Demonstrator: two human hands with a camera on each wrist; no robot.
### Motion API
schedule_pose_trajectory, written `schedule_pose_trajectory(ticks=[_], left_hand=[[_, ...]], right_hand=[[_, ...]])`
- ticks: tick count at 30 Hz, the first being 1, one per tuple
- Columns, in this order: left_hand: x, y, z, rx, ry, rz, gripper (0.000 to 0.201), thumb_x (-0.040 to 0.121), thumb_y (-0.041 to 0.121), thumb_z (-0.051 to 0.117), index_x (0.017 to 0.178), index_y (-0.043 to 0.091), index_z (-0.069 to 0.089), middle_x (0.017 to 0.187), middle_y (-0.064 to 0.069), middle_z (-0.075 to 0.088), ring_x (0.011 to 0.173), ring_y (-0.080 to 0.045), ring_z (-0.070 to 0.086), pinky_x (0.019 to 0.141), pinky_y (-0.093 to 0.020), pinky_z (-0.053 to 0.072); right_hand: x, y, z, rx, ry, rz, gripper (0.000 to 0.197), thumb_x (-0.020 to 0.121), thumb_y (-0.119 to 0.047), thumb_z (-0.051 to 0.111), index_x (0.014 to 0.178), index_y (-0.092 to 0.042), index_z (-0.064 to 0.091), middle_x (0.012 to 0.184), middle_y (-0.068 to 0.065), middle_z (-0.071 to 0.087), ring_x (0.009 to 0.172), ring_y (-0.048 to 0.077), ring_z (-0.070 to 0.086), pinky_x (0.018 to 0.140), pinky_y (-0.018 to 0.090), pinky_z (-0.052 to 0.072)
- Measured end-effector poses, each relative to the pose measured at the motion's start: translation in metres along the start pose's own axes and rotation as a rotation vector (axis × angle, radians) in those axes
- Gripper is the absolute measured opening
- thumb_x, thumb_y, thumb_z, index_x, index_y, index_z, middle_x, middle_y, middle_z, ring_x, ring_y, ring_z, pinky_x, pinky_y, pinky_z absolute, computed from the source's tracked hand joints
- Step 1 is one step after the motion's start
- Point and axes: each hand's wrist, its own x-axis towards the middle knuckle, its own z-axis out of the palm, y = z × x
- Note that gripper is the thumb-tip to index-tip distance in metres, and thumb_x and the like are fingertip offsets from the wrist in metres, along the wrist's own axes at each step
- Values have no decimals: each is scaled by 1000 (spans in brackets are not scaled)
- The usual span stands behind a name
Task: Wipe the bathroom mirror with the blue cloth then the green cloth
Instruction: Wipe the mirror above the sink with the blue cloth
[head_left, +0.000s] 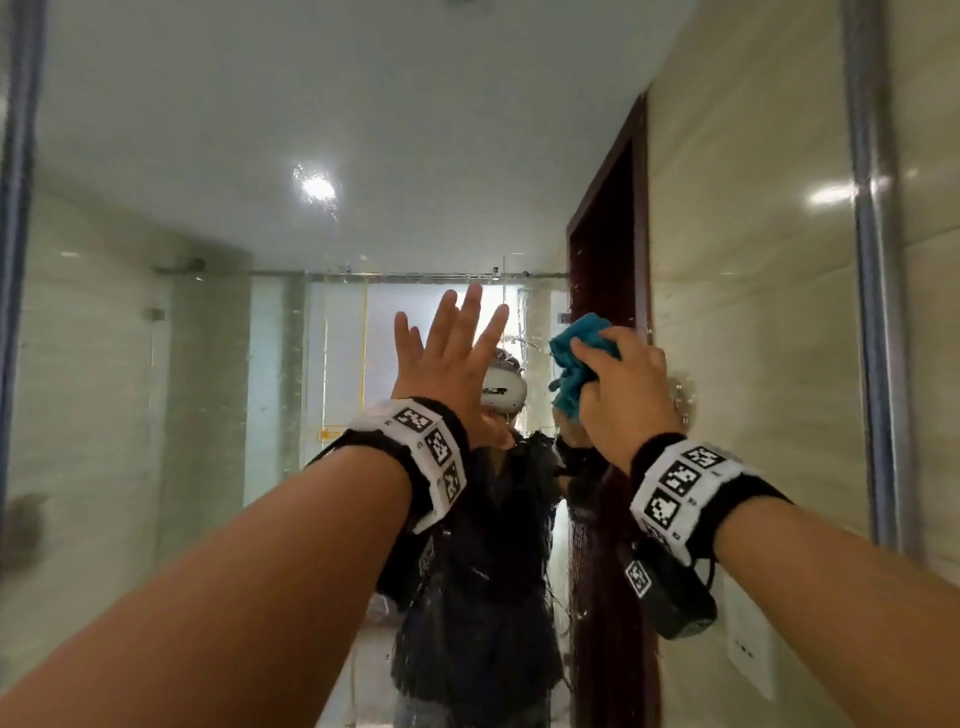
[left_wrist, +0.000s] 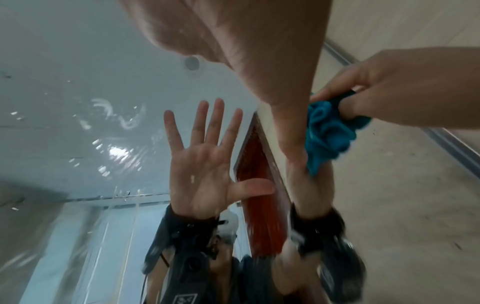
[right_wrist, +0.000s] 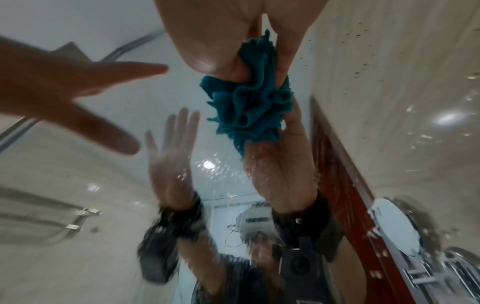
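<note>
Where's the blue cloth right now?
In the head view the blue cloth is bunched in the right hand, up at the mirror just right of the open left hand.

Black wristbands (head_left: 447, 415) with white checkered marker blocks (head_left: 675, 483)

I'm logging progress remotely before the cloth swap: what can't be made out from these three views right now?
- Green cloth: in no view, so its place is unknown.
- Whether the blue cloth touches the mirror: the right hand covers the contact in the head view; wrist views are blurred.
- Whether the left hand touches the glass: cannot tell.
- Mirror's lower part: cut off by the frame edges and hidden behind the arms.
</note>
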Motion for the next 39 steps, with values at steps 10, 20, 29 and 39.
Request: schedule_pose_trajectory(ticks=[10, 20, 29, 39], left_hand=[[38, 3, 14, -90, -75, -89, 154, 44, 81, 69, 133, 24, -44, 142, -6, -47, 135, -29, -36, 110, -63, -3], [37, 8, 4, -55, -167, -135, 153, 47, 76, 73, 136, 22, -40, 142, -8, -47, 135, -30, -37, 111, -63, -2], [38, 10, 8, -70, -159, -161, 158, 43, 74, 77, 135, 24, -42, 141, -7, -48, 135, -30, -37, 111, -63, -4], [34, 11, 7, -43, -152, -188, 161, 35, 82, 72, 137, 25, -39, 142, -4, -48, 135, -28, -36, 112, -60, -7]], right_hand=[[35, 12, -12, -173, -108, -321, 48, 91, -15, 52, 137, -27, 45, 141, 1, 34, 115, 21, 29, 105, 23, 26], [59, -31, 2, -130, 0, -222, 50, 92, -15, 50, 138, -30, 41, 139, 1, 32, 104, 20, 34, 94, 22, 32], [90, 16, -17, -38, 214, -218, 42, 91, -10, 47, 129, -25, 55, 125, 7, 43, 107, 32, 37, 91, 20, 22], [62, 24, -2, -61, 129, -246, 42, 92, -16, 49, 132, -28, 51, 128, 5, 41, 107, 21, 31, 96, 16, 21]])
